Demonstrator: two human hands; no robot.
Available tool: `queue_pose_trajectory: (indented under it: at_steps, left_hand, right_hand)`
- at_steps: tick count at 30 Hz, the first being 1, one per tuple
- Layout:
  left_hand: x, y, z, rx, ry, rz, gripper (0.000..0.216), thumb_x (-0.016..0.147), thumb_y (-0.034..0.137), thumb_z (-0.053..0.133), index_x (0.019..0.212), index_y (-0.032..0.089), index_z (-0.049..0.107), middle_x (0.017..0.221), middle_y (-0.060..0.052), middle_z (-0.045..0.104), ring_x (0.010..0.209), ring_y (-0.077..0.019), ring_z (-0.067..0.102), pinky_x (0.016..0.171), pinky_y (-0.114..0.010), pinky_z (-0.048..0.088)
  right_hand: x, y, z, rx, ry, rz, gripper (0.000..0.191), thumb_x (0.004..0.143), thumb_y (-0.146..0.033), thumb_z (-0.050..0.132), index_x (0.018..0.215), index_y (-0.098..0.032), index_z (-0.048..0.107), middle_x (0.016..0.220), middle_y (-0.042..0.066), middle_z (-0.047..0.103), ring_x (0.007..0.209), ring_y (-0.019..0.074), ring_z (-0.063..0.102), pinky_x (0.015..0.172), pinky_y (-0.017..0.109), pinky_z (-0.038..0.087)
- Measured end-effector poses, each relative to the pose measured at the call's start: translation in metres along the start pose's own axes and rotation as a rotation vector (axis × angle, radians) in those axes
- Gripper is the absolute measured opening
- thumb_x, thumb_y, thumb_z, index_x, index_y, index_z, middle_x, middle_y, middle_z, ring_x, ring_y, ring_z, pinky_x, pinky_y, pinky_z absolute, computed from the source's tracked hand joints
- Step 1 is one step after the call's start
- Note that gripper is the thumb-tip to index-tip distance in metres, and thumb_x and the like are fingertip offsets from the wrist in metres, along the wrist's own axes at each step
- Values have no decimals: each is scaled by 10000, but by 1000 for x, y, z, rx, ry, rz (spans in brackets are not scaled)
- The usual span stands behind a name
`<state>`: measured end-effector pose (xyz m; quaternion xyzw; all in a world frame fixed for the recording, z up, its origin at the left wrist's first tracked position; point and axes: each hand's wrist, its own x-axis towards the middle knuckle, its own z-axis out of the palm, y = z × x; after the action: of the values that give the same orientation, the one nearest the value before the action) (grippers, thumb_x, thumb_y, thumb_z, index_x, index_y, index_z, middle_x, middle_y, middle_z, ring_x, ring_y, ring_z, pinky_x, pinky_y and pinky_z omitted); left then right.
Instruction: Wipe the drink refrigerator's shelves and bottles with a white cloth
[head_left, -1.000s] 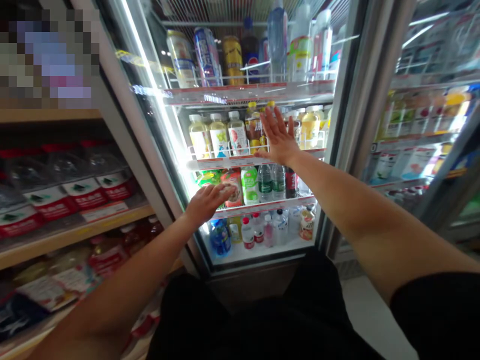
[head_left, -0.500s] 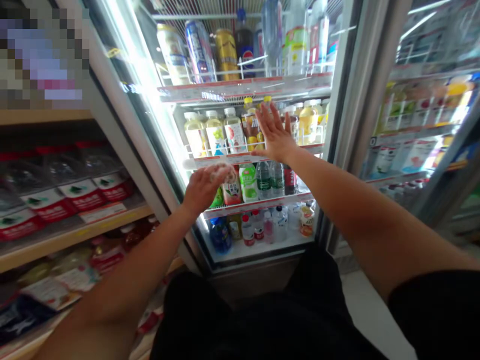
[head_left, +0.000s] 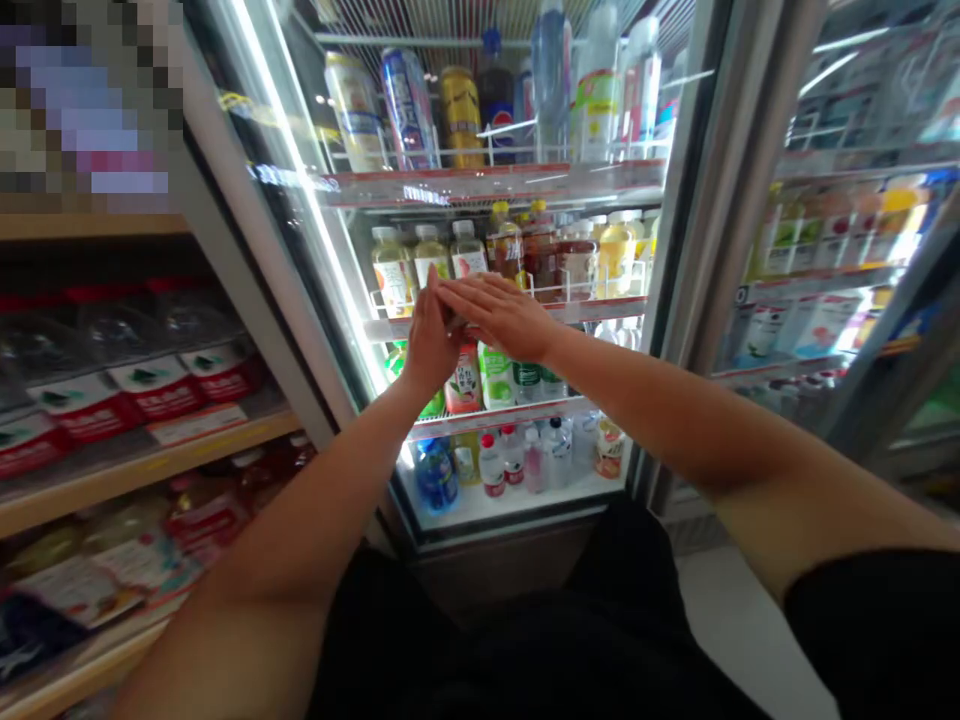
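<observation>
My left hand (head_left: 433, 340) and my right hand (head_left: 501, 312) meet in front of a glass-fronted drinks fridge. The left one is raised with its fingers stretched upward. Flat and straight, the fingers of the right hand reach across to the left hand's fingers and touch them. I see nothing held, though the space between the palms is hidden. Behind the hands stand white-capped bottles (head_left: 391, 275) on the middle shelf. Just below are a red-labelled bottle (head_left: 463, 382) and a green-and-white bottle (head_left: 496, 377), both partly covered by the hands.
Cans (head_left: 460, 115) and tall bottles fill the upper shelf. Small bottles (head_left: 492, 468) and a blue container (head_left: 436, 475) stand at the bottom. A wooden rack (head_left: 150, 465) with red-labelled bottles is on the left. Another fridge (head_left: 795, 375) stands right, beyond a metal frame (head_left: 724, 190).
My right hand has come down and left from its raised, spread pose. My left hand has turned upright and risen slightly. The two hands, apart before, now touch.
</observation>
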<state>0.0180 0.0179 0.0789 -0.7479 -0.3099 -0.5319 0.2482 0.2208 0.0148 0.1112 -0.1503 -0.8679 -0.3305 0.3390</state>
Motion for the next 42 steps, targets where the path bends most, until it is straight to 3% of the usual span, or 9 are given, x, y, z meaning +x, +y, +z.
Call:
queue_pose_trajectory:
  at_steps: [4,8,15,19,23,29,32,38,42]
  left_hand:
    - [-26,-7,-14,51,4,80,849,990,365,585,1653,207,78,1548,-210,434,1307,-289,570,1045,-471,550]
    - [-50,-28,-42,328,-224,284,780,1001,412,585,1657,231,204,1613,-166,427,1524,-342,360,1246,-546,307]
    - [-69,-49,-40,406,-223,159,701,1042,461,484,1655,207,257,1638,-148,376,1553,-312,297,1298,-530,141]
    - [-73,-49,-33,417,-174,139,664,1040,437,490,1642,231,300,1622,-131,406,1568,-317,237,1301,-575,92]
    - [-73,-50,-33,389,-150,136,641,1036,418,491,1634,262,321,1610,-116,430,1571,-319,210,1298,-612,85]
    - [-72,-48,-34,367,-167,105,639,1035,426,488,1630,255,332,1615,-115,421,1572,-321,208,1298,-622,78]
    - [-71,-47,-34,358,-184,85,640,1034,425,488,1631,252,331,1623,-118,406,1574,-330,199,1296,-629,71]
    - [-72,-47,-34,371,-168,113,649,1030,401,504,1635,254,321,1612,-123,425,1567,-326,232,1296,-618,100]
    - [-72,-48,-34,379,-169,113,651,1028,397,504,1636,259,315,1613,-120,425,1568,-325,232,1295,-621,98]
  right_hand:
    - [-16,-3,22,6,-103,-69,446,1077,-194,389,1509,-211,497,1548,60,571,1503,214,432,1288,480,326]
    - [-15,19,15,18,-158,-156,366,1072,-197,433,1381,-187,630,1485,68,631,1467,205,483,1280,452,360]
    - [31,62,-10,32,130,206,448,1049,-148,415,1467,-223,555,1616,51,486,1549,266,346,1319,558,221]
    - [5,32,-1,17,5,146,568,1015,-209,487,1570,-318,435,1683,-12,380,1606,255,207,1341,553,129]
    - [-11,20,1,-23,-148,31,520,1054,-203,382,1547,-344,465,1663,-45,412,1585,194,276,1341,492,179]
    - [30,61,-16,-38,23,216,522,1043,-164,354,1518,-313,512,1658,-46,421,1591,200,258,1342,512,176]
    - [29,58,-10,-45,98,320,514,1057,-217,341,1540,-310,489,1672,-31,395,1608,226,203,1338,555,146]
    - [-3,30,9,31,-145,-23,497,1057,-196,359,1492,-358,536,1612,-48,493,1566,186,322,1336,500,200]
    - [14,51,-7,45,-119,8,455,1058,-228,376,1437,-368,585,1597,-75,509,1553,185,345,1334,491,198]
